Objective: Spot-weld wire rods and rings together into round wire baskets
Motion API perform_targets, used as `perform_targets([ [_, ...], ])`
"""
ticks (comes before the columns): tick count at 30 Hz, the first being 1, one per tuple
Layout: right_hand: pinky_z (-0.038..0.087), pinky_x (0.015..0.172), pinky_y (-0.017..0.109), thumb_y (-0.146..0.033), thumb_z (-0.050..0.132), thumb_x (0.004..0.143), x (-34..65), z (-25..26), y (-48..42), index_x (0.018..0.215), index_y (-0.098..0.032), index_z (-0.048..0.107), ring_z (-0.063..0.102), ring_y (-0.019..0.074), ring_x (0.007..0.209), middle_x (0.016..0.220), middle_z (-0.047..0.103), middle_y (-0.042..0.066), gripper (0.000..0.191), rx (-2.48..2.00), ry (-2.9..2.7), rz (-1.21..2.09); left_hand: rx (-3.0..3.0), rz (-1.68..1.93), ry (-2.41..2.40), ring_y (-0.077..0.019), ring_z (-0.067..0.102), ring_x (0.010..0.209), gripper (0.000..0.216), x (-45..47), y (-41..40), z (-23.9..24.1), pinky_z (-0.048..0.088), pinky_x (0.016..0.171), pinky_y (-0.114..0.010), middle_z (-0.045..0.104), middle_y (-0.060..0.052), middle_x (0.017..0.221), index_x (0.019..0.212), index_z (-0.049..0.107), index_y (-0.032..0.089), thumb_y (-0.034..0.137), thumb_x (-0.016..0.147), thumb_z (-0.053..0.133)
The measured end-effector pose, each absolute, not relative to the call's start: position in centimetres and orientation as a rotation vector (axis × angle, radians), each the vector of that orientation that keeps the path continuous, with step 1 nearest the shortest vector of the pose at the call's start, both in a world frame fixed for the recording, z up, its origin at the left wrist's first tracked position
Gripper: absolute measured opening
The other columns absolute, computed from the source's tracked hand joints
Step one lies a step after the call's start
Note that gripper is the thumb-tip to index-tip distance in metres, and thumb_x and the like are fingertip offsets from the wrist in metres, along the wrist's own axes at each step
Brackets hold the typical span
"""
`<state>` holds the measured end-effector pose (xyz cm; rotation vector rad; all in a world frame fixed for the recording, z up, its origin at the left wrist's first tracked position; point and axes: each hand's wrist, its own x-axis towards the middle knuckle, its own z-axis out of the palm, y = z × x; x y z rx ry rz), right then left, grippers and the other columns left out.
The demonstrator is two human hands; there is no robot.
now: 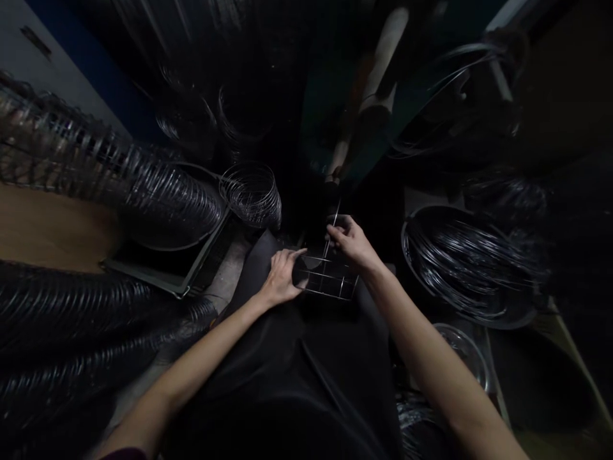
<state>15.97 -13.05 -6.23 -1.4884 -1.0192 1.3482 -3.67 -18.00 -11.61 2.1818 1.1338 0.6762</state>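
In the head view, a small frame of thin metal wires sits low in the middle, in front of my lap. My left hand grips its left end, thumb below and fingers above. Just above the frame, my right hand is closed in a pinch on a thin straight wire. This wire runs from the frame up toward the tip of a machine part. Whether the wire is joined to the frame, I cannot tell in the dim light.
Long stacks of wire rings reach in from the left, beside a dark crate. A loose wire coil stands behind my left hand. On the right, a round basin holds many bent wires, and a clear round dish is below it.
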Motion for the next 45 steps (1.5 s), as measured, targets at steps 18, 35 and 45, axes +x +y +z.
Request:
perform_targets([
  [18, 0.027, 0.033, 0.016, -0.049, 0.071, 0.064, 17.9, -1.0, -5.9, 0.082, -0.019, 0.051, 0.04, 0.0047, 0.036, 0.049, 0.048, -0.008, 0.04, -1.38, -0.971, 1.151, 2.171, 1.299, 0.755, -0.0219, 0.052, 0.093, 0.061, 1.0, -6.4, -8.4, 0.044, 0.084, -0.04, 0.048, -0.007, 0.104, 0.113, 0.032, 0.02, 0.02, 0.061, 0.065],
  [35, 0.031, 0.037, 0.02, -0.047, 0.07, 0.058, 18.9, -1.3, -0.5, 0.083, -0.018, 0.051, 0.041, 0.0057, 0.039, 0.054, 0.052, -0.007, 0.043, -1.348, -0.991, 1.085, 2.052, 1.35, 0.782, -0.021, 0.055, 0.098, 0.071, 1.8, -1.1, -8.1, 0.05, 0.087, -0.041, 0.042, -0.008, 0.113, 0.116, 0.03, 0.023, 0.024, 0.059, 0.072],
  [45, 0.033, 0.04, 0.021, -0.036, 0.068, 0.054, 19.1, -2.0, 0.9, 0.07, -0.02, 0.046, 0.045, 0.0085, 0.042, 0.048, 0.044, -0.009, 0.031, -1.342, -0.979, 0.986, 2.076, 1.29, 0.773, -0.023, 0.057, 0.096, 0.073, 1.8, -0.1, -7.9, 0.047, 0.084, -0.042, 0.048, -0.007, 0.109, 0.118, 0.027, 0.024, 0.023, 0.059, 0.071],
])
